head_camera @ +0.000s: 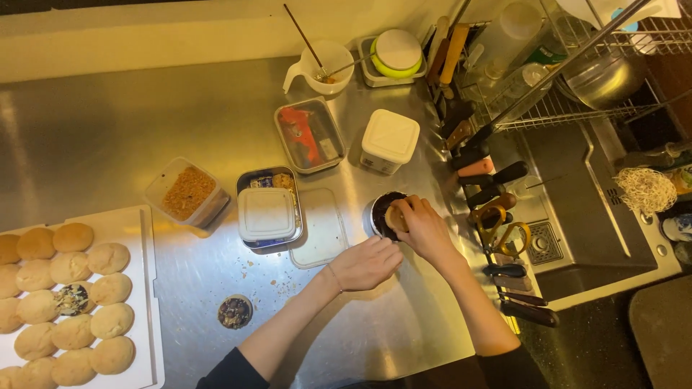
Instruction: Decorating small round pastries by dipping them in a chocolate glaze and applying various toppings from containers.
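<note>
My right hand [424, 227] holds a pale round cookie [394, 217] over a small metal cup of dark filling [382, 209] on the steel counter [144, 122]. The fingers are closed on the cookie. My left hand [366, 264] rests beside the cup's near side, fingers curled, touching or steadying the cup; what it grips is hidden. A finished topped cookie [235, 312] lies alone on the counter to the left.
A white tray [144, 288] of several pale cookies sits at the left. A tub of crumbs [187, 191], a lidded metal tin [268, 209], a second tin [310, 135] and a white lidded box [389, 140] stand behind. Knives [483, 180] and a sink [577, 209] are on the right.
</note>
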